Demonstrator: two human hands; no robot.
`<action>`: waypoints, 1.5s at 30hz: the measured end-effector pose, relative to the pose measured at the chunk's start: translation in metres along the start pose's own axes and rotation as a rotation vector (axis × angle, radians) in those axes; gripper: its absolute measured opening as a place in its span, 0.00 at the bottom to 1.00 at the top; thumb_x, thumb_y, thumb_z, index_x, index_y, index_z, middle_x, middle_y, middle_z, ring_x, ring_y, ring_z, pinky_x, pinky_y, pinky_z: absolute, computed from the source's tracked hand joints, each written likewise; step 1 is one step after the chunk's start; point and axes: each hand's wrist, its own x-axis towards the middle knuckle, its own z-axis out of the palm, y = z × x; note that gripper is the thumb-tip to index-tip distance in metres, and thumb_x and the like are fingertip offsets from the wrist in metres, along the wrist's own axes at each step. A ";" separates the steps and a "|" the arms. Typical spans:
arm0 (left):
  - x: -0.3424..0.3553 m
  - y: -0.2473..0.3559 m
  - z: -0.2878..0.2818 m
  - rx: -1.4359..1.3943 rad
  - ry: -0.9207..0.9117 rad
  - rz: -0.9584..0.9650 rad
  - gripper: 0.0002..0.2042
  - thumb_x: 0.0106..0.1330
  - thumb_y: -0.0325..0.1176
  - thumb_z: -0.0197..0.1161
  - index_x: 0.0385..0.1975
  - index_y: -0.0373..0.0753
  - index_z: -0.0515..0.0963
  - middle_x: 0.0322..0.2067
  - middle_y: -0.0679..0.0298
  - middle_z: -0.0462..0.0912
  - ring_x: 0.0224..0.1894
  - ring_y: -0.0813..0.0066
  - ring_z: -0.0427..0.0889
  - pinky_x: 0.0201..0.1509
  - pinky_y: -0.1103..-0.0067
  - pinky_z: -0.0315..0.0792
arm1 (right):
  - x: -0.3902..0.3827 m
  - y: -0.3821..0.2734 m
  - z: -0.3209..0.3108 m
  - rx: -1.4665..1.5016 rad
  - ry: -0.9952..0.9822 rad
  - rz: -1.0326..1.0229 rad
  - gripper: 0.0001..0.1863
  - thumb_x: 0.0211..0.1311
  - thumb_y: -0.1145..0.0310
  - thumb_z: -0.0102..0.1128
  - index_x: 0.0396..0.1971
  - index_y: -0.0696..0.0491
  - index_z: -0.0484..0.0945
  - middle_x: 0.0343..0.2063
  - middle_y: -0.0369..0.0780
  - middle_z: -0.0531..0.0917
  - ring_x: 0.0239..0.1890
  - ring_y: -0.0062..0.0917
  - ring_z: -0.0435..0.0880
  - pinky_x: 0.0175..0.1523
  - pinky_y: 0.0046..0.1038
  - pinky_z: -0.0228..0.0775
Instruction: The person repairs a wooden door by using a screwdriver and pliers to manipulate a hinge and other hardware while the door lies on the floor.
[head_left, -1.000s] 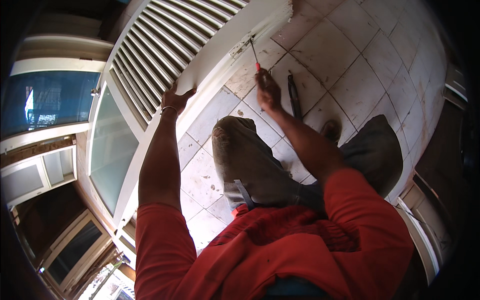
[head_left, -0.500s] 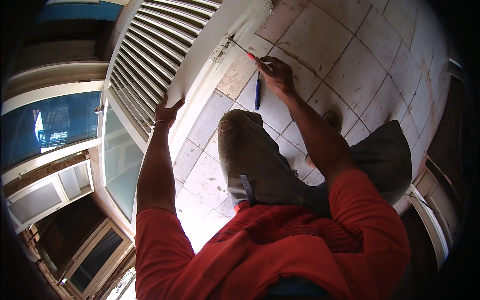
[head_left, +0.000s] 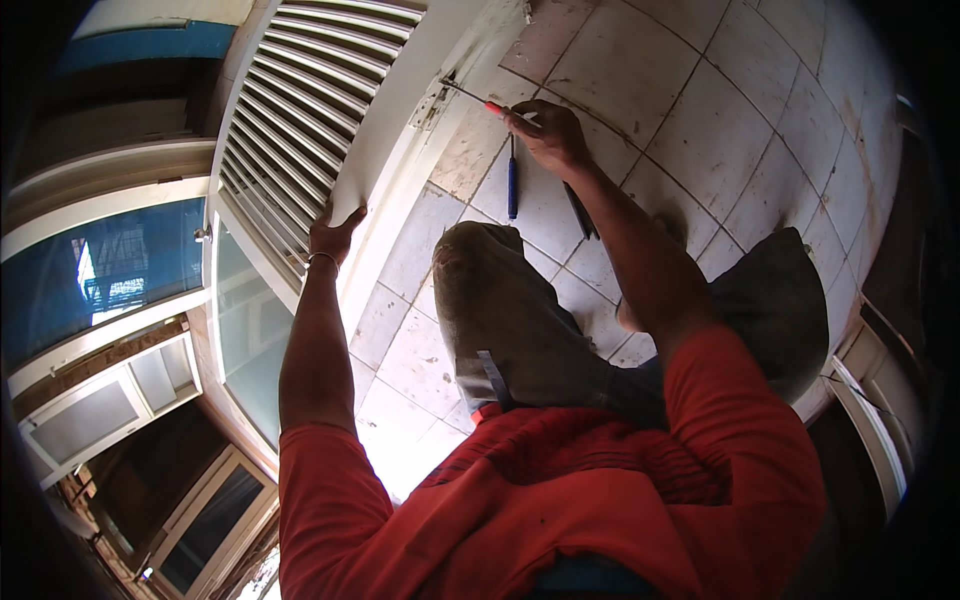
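Observation:
My right hand (head_left: 547, 134) is closed round the red handle of a screwdriver (head_left: 492, 107). Its thin shaft reaches left to a metal hinge (head_left: 431, 106) on the edge of a white louvred door (head_left: 375, 120); whether the tip sits in a screw I cannot tell. My left hand (head_left: 333, 238) grips the door's frame lower down, thumb on the white face and the other fingers over by the slats. On the tiles below my right hand lies a blue-handled screwdriver (head_left: 513, 188). A dark, narrow tool (head_left: 579, 210) lies partly behind my right forearm.
Stained white tiles (head_left: 640, 70) cover the floor. My bent knee (head_left: 485, 260) is close to the door edge. To the left are a blue glass pane (head_left: 110, 255) in a white frame and a small white-framed window (head_left: 90, 415). Pale framed pieces (head_left: 870, 440) stand at the right.
The view has shifted slightly. My right hand and the red screwdriver have moved a little left with the door, and more of the dark tool shows beside my forearm. Both grips look the same.

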 end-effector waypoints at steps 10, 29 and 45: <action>-0.001 -0.005 0.000 -0.004 -0.010 -0.022 0.39 0.51 0.47 0.76 0.65 0.48 0.67 0.53 0.55 0.80 0.55 0.65 0.78 0.62 0.71 0.70 | 0.013 -0.045 -0.023 0.601 -0.120 0.638 0.18 0.56 0.57 0.68 0.33 0.59 0.84 0.21 0.38 0.83 0.24 0.20 0.81 0.31 0.22 0.72; 0.002 -0.004 0.003 -0.041 -0.037 -0.023 0.39 0.50 0.47 0.77 0.64 0.49 0.68 0.51 0.57 0.81 0.53 0.68 0.79 0.59 0.73 0.72 | 0.004 -0.024 -0.010 0.390 0.082 0.209 0.14 0.55 0.62 0.70 0.34 0.59 0.84 0.21 0.31 0.82 0.18 0.14 0.74 0.25 0.18 0.66; -0.016 0.031 0.004 0.020 -0.024 -0.044 0.35 0.52 0.43 0.76 0.63 0.50 0.70 0.50 0.58 0.82 0.52 0.70 0.80 0.57 0.74 0.72 | -0.005 -0.022 -0.019 1.167 -0.269 0.886 0.19 0.61 0.61 0.62 0.48 0.57 0.80 0.31 0.35 0.78 0.23 0.16 0.72 0.27 0.18 0.65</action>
